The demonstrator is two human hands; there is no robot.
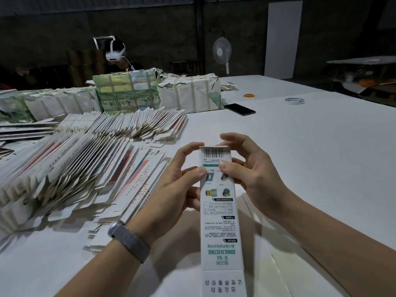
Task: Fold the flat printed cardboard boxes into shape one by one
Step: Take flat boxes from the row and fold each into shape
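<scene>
A long narrow white printed box [220,228] is held lengthwise above the table, its barcode end pointing away from me. My left hand [175,189] grips its far end from the left, thumb on the printed face and fingertips at the top flap. My right hand [250,170] grips the same end from the right, thumb pressed on the face and fingers curled over the end flap. The near end flap with large characters hangs open at the bottom of view. Piles of flat printed boxes [70,166] lie fanned out at the left.
Taped bundles of packaging [128,93] stand at the back of the white table [321,157]. A black phone [240,109], a tape roll [294,101] and orange rubber bands [249,95] lie beyond. A person wearing a headset [115,52] sits behind; a fan [221,51] stands further back.
</scene>
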